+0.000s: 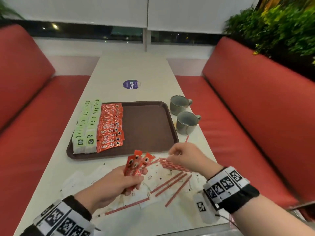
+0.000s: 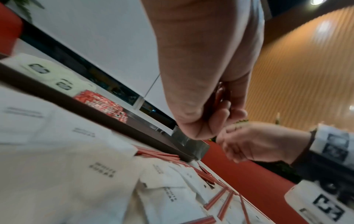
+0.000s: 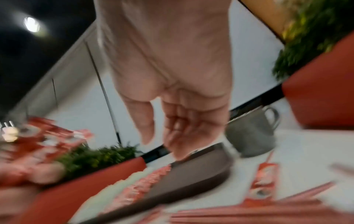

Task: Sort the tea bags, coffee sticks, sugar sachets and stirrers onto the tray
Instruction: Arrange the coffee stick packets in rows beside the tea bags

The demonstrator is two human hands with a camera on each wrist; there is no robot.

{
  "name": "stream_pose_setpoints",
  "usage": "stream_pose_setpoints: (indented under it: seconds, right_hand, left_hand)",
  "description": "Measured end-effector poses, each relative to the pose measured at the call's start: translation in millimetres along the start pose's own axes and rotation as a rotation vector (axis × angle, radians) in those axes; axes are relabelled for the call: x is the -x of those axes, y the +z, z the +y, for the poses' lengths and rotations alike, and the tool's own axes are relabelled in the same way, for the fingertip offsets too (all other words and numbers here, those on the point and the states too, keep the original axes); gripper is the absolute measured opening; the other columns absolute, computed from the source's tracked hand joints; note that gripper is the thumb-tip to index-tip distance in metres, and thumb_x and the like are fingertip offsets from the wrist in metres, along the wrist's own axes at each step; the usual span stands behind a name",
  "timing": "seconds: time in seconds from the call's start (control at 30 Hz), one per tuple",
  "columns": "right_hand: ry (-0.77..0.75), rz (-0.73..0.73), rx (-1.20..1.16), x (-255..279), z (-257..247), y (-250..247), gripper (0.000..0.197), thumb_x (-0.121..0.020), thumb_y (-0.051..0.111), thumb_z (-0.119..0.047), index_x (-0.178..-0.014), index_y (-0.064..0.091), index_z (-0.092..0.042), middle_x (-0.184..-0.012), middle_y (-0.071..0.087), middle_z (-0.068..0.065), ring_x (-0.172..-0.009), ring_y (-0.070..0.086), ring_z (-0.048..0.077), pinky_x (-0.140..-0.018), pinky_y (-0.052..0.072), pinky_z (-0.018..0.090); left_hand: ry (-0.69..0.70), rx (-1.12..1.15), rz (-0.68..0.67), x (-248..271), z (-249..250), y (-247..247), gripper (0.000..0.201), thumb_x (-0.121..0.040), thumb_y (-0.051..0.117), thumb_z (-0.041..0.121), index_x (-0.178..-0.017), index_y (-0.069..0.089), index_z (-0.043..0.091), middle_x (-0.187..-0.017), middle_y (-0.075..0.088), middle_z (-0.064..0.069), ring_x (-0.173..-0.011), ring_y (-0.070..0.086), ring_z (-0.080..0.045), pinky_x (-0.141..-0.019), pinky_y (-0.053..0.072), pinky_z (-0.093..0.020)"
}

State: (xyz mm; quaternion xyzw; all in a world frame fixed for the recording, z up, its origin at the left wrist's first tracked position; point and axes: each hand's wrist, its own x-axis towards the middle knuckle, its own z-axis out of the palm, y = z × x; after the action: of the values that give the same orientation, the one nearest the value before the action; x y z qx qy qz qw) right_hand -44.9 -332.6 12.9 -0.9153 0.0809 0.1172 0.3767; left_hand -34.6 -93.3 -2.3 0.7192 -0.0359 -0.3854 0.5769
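Note:
A brown tray [image 1: 146, 126] carries two rows of green tea bags [image 1: 87, 126] at its left and a row of red coffee sticks [image 1: 110, 128] beside them; its right half is bare. My left hand [image 1: 134, 183] grips a fanned bunch of coffee sticks [image 1: 136, 163] just in front of the tray. My right hand [image 1: 177, 154] hovers over a bundle of red stirrers [image 1: 172, 165], fingers relaxed and holding nothing, as its palm [image 3: 172, 133] shows. White sugar sachets [image 1: 141, 198] and loose stirrers [image 1: 170, 183] lie scattered beneath both hands. One coffee stick [image 3: 262, 181] lies on the table.
Two grey mugs [image 1: 179, 107] [image 1: 186, 122] stand right of the tray, close to the table's edge. A single stirrer [image 1: 187, 138] lies near the closer mug. Red bench seats [image 1: 247, 116] flank the white table [image 1: 133, 68]. A purple sticker [image 1: 130, 84] sits beyond the tray.

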Motion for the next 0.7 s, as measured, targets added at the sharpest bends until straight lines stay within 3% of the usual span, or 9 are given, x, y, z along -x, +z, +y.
stream_pose_setpoints:
  seconds: [0.1, 0.17, 0.27, 0.37, 0.5, 0.7]
  right_hand:
    - [0.268, 0.135, 0.404, -23, 26, -15, 0.017, -0.091, 0.057, -0.032, -0.081, 0.058, -0.017, -0.079, 0.056, -0.004, -0.079, 0.055, 0.017, -0.062, 0.042, 0.026]
    - [0.395, 0.103, 0.455, -33, 36, -14, 0.028, -0.094, 0.050, -0.043, -0.086, 0.055, -0.016, -0.080, 0.053, -0.003, -0.077, 0.052, 0.017, -0.063, 0.038, 0.026]
    - [0.444, 0.031, 0.468, -47, 46, -6, 0.032, -0.091, 0.052, -0.048, -0.080, 0.053, -0.018, -0.085, 0.059, -0.002, -0.080, 0.057, 0.015, -0.070, 0.041, 0.027]
    - [0.459, 0.003, 0.429, -57, 50, -3, 0.024, -0.089, 0.059, -0.033, -0.070, 0.055, -0.019, -0.079, 0.061, -0.001, -0.075, 0.058, 0.013, -0.068, 0.043, 0.025]
    - [0.530, 0.020, 0.217, -61, 57, -7, 0.018, -0.081, 0.068, -0.019, -0.067, 0.059, -0.011, -0.067, 0.060, 0.003, -0.061, 0.056, 0.014, -0.055, 0.040, 0.023]
    - [0.510, 0.047, -0.076, -45, 63, -29, 0.022, -0.084, 0.071, -0.025, -0.074, 0.064, -0.007, -0.067, 0.059, 0.006, -0.055, 0.046, 0.015, -0.051, 0.033, 0.024]
  left_hand:
    - [-0.036, 0.070, 0.083, 4, -10, -13, 0.019, -0.088, 0.064, 0.014, -0.105, 0.060, 0.006, -0.067, 0.059, -0.003, -0.065, 0.049, -0.013, -0.060, 0.041, -0.026]
    - [-0.049, 0.080, 0.114, 8, -16, -19, 0.018, -0.087, 0.066, 0.013, -0.102, 0.060, 0.006, -0.072, 0.060, -0.005, -0.070, 0.052, -0.017, -0.065, 0.045, -0.028]
    - [-0.069, 0.108, 0.126, 13, -25, -26, 0.013, -0.087, 0.065, 0.007, -0.095, 0.056, 0.004, -0.073, 0.059, -0.010, -0.067, 0.056, -0.018, -0.065, 0.049, -0.029]
    - [-0.076, 0.147, 0.118, 17, -32, -31, 0.013, -0.088, 0.063, 0.005, -0.089, 0.050, 0.006, -0.062, 0.050, -0.006, -0.056, 0.046, -0.015, -0.057, 0.043, -0.027]
    - [-0.071, 0.180, 0.150, 16, -37, -36, 0.015, -0.089, 0.063, 0.008, -0.091, 0.048, 0.007, -0.059, 0.043, -0.001, -0.054, 0.037, -0.013, -0.056, 0.037, -0.026]
    - [-0.055, 0.234, 0.140, 13, -31, -38, 0.017, -0.089, 0.063, 0.022, -0.088, 0.051, 0.010, -0.060, 0.043, 0.001, -0.054, 0.034, -0.011, -0.054, 0.037, -0.024]
